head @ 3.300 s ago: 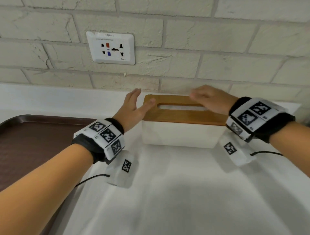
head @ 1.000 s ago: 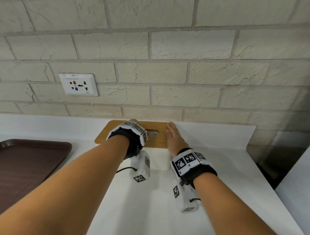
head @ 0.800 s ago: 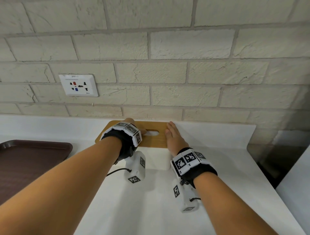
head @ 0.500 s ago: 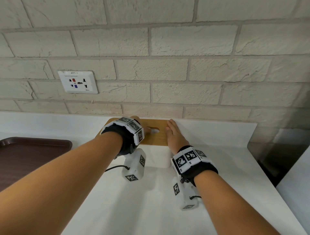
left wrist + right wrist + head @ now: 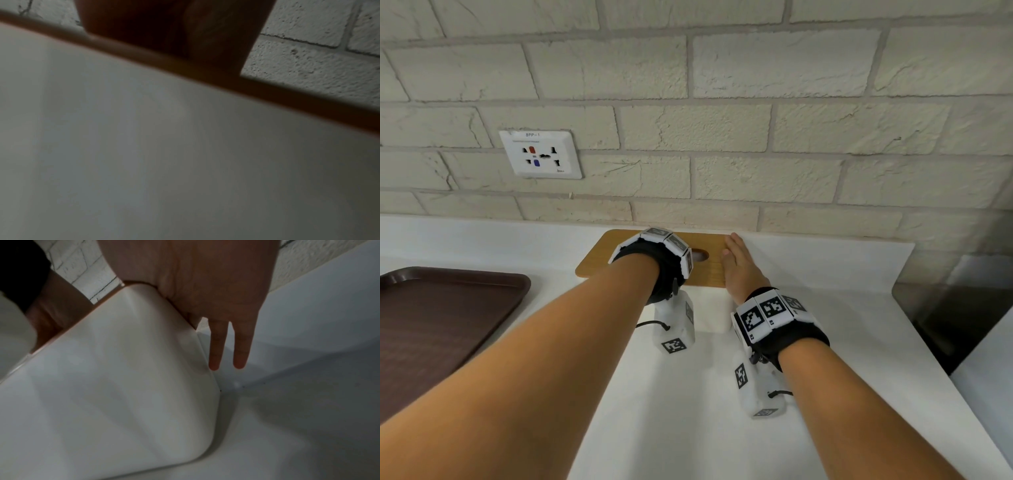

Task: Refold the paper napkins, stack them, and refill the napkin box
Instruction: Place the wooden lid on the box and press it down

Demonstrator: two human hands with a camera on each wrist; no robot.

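Observation:
The napkin box, a white body (image 5: pixel 710 310) under a wooden lid (image 5: pixel 599 263) with a slot (image 5: pixel 700 255), stands on the counter against the wall. No napkins show. My left hand (image 5: pixel 174 32) lies on the middle of the lid. In the head view its wristband hides it, and the left wrist view shows only a dark palm above the white box wall (image 5: pixel 164 162). My right hand (image 5: pixel 738 265) rests flat on the lid's right end. In the right wrist view its straight fingers (image 5: pixel 239 353) hang over the side of the box (image 5: pixel 113 386).
A brown tray (image 5: pixel 441 325) sits on the white counter (image 5: pixel 688 428) at the left. A wall socket (image 5: pixel 540 154) is set in the brick wall above. At the right the counter ends at a dark gap (image 5: pixel 955 308).
Since 3.3 s ago both hands have settled on top of the lid, and the box now sits by the wall. Over the last second the hands have barely shifted.

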